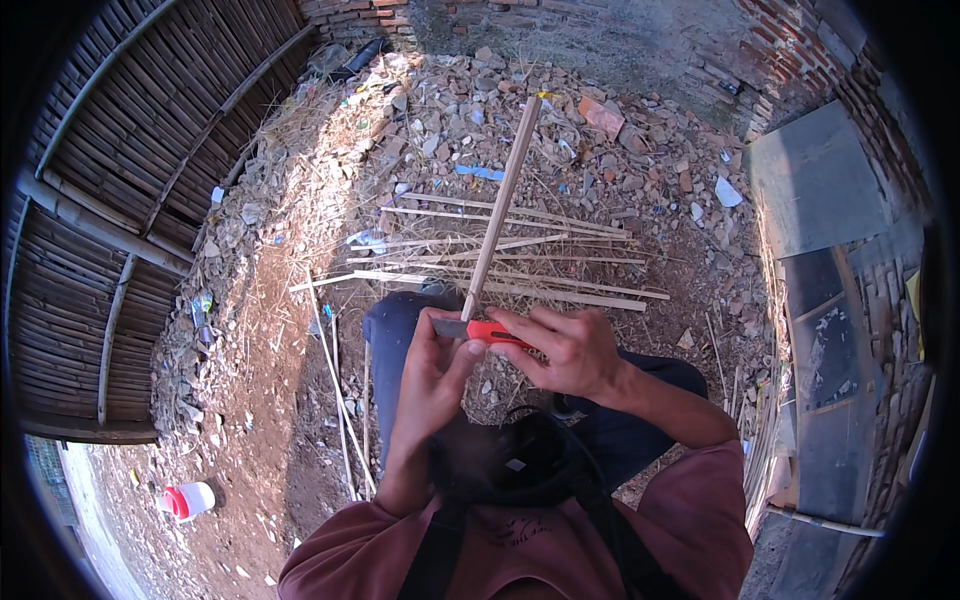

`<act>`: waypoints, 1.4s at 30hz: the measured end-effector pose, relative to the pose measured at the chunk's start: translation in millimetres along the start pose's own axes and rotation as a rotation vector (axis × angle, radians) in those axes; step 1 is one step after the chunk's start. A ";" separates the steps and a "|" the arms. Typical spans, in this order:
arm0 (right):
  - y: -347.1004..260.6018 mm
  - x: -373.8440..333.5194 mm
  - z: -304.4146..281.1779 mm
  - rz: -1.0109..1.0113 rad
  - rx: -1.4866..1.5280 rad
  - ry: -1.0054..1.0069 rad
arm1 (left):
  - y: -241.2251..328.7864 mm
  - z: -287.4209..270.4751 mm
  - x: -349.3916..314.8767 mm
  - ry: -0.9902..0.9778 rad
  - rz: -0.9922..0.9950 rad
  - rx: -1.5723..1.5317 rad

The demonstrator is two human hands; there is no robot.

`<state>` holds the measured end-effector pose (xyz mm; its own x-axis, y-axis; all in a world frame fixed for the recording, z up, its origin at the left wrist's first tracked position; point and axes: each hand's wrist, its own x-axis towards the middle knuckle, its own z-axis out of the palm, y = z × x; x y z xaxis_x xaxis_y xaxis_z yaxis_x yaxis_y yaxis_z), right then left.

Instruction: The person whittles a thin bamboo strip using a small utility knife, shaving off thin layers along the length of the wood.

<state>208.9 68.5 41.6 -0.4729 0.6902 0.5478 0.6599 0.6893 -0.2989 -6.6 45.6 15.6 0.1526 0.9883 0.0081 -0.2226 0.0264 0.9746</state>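
Note:
A long bamboo strip (pixel 502 195) points up and away from me, its near end between my hands. My right hand (pixel 570 345) is closed around the red handle of a utility knife (pixel 484 331). The knife's grey blade lies crosswise against the near end of the strip and points left. My left hand (pixel 428 360) is closed at that same end, its thumb close to the knife handle; its exact hold on the strip is partly hidden. Beyond my hands, several cut bamboo strips (pixel 560 292) lie across the ground.
Rubble (pixel 450 110) is heaped toward a brick wall (pixel 590 40). On the left stands a bamboo slat panel (pixel 110 210), with a red-and-white plastic container (pixel 187 501) on the dirt below it. Grey boards (pixel 815 185) lean at the right. More thin strips (pixel 340 400) lie beside my left leg.

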 end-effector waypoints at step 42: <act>-10.1 -0.5 -4.5 0.051 -0.114 0.068 | -3.8 18.0 2.0 0.269 0.072 0.224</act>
<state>205.1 60.2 47.8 -0.3986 0.7046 0.5870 0.7459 0.6215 -0.2395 11.9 44.8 15.9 -0.1216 0.9914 0.0484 -0.0024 -0.0490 0.9988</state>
